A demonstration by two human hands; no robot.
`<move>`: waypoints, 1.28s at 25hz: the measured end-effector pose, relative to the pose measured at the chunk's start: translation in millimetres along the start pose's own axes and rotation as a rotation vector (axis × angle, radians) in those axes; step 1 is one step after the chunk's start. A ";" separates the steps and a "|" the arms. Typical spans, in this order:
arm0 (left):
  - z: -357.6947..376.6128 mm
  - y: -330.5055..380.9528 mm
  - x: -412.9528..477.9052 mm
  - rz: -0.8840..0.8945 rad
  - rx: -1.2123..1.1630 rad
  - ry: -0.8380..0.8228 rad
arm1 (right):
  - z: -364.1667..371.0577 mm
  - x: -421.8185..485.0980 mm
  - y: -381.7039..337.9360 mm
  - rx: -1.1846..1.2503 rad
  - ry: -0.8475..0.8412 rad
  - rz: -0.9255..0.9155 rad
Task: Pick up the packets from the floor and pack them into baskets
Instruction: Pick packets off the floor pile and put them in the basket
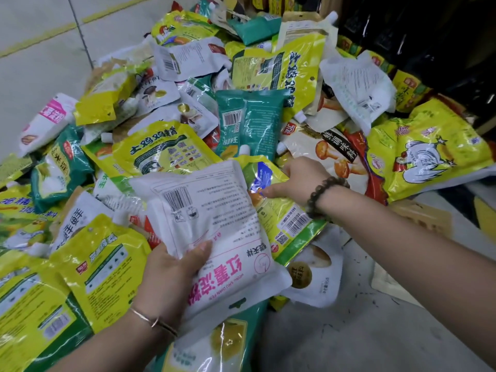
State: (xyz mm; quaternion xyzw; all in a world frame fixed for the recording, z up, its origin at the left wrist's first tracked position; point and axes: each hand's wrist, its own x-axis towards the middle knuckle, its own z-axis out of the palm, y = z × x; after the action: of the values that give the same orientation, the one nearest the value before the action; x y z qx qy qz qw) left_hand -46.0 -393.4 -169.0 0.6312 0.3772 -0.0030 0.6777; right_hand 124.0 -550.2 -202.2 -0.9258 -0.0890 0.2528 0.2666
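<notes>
A big heap of seasoning packets, yellow, green and white, covers the floor. My left hand grips a white packet with pink lettering at its lower left edge, thumb on top, and holds it raised over the heap. My right hand reaches into the heap just right of that packet. Its thumb lies on a yellow-green packet with a barcode, and its fingers curl over that packet's far edge. No basket is in view.
Bare grey floor lies at the lower right, pale tiled floor at the upper left. Dark shelving with more packets stands at the upper right. A large yellow chicken-print bag rests at the right, and a brown cardboard piece lies by my right forearm.
</notes>
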 end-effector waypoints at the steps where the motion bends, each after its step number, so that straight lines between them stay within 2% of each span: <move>1: 3.5 1.0 0.5 0.010 0.001 -0.014 | -3.5 -6.6 8.6 0.051 0.032 0.002; 5: 18.9 7.8 5.2 0.132 0.055 -0.097 | -21.1 -33.7 48.9 0.370 0.180 0.007; 8: 30.7 13.8 6.2 0.182 0.080 -0.180 | -41.8 -55.7 72.2 0.497 0.315 -0.014; 13: 48.5 22.6 2.1 0.213 0.092 -0.298 | -59.6 -91.5 101.6 0.679 0.462 0.067; 18: 72.7 30.4 1.1 0.227 0.036 -0.392 | -77.6 -136.7 117.0 0.891 0.635 0.070; 26: 133.6 42.1 -33.8 0.232 -0.156 -0.628 | -125.1 -235.8 132.3 0.881 0.975 0.083; 32: 165.4 50.7 -72.1 0.278 -0.171 -0.775 | -145.0 -289.7 133.3 0.881 1.118 0.105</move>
State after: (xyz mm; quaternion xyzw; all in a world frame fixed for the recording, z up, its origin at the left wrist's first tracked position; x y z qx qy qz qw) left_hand 10.6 -559.0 -102.1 0.5697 0.0047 -0.1175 0.8134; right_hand -45.3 -814.2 -46.3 -0.7259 0.2161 -0.2350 0.6092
